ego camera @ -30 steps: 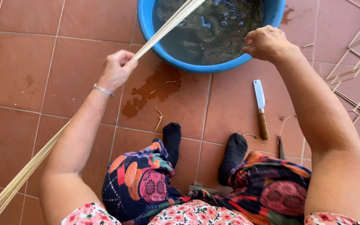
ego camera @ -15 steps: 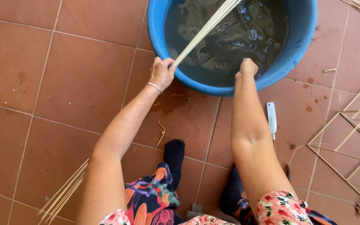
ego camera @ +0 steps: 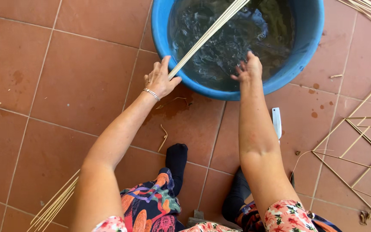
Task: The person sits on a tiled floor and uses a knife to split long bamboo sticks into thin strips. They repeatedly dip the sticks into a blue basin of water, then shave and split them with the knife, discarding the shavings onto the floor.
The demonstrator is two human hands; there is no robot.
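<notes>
A blue plastic basin (ego camera: 309, 51) of dark water stands on the tiled floor ahead of me. My left hand (ego camera: 160, 79), with a thin bracelet on its wrist, rests at the basin's near rim and grips a bundle of pale thin reed strips (ego camera: 211, 32). The strips slant up and to the right over the water. My right hand (ego camera: 248, 68) hovers over the water just inside the near rim. Its fingers are spread and it holds nothing.
A knife with a white blade (ego camera: 276, 122) lies on the tiles right of my right arm. A woven frame of thin reeds (ego camera: 361, 141) spreads at the right. More loose reeds (ego camera: 54, 206) lie at the lower left. My black-socked feet (ego camera: 177, 161) are below.
My left hand has fed the reed bundle further into the basin and reached the rim. My right hand has opened its fingers over the water. The view has shifted left.
</notes>
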